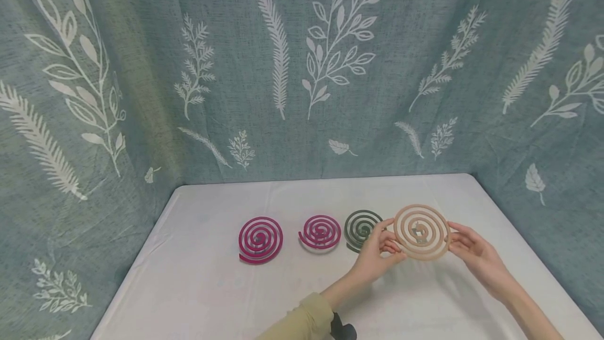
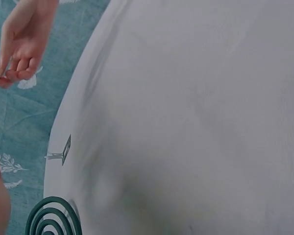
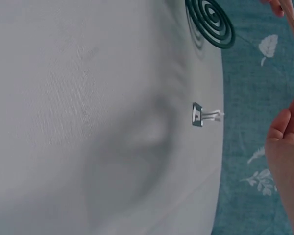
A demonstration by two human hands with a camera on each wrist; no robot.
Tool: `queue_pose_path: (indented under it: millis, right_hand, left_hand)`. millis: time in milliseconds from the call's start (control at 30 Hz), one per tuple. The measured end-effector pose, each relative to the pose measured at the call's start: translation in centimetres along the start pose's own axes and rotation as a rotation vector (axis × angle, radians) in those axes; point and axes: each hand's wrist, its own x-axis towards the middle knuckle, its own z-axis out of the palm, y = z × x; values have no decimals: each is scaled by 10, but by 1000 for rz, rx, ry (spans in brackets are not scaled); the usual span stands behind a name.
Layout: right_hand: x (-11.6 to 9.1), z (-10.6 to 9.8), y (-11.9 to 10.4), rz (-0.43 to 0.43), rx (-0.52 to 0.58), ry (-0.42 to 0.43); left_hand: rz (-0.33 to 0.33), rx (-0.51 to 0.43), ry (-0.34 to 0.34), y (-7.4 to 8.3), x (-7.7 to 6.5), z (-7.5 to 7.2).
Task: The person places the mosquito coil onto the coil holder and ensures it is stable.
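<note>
A tan mosquito coil [image 1: 421, 257] is raised over the right part of the table, its flat face toward the head camera. My left hand [image 1: 375, 257] grips its left edge, some fingers curled. On the opposite edge, my right hand [image 1: 481, 261] pinches the rim between thumb and fingers. Each wrist view shows the coil only as a thin tan strip [image 3: 293, 24] at the border. A small metal stand [image 3: 198, 115] is on the table, partly seen through the coil's middle in the head view. Just left of my left hand is a dark green coil [image 1: 363, 231], partly covered by its fingers.
Two magenta coils, one at the left [image 1: 259, 242] and one nearer the middle [image 1: 321, 232], are in a row with the green one on the white table [image 1: 203, 287]. Blue-green leaf-patterned cloth [image 1: 292, 67] hangs behind and beside the table.
</note>
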Motion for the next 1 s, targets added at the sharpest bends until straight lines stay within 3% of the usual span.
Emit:
queue_pose_path:
  millis: [200,400,633,1000]
  right_hand:
    - [4,4,0,-6,62,-36]
    - [7,4,6,43,-16,-4]
    - [7,-5,24,93,-64,27]
    - [8,-15,44,127,-183,65]
  left_hand:
    - [12,-12,74,-3,3,5]
    - [28,-15,115,-3,10,11]
    - [21,54,129,-24,16,18]
    - [23,110,175,-40,22,28]
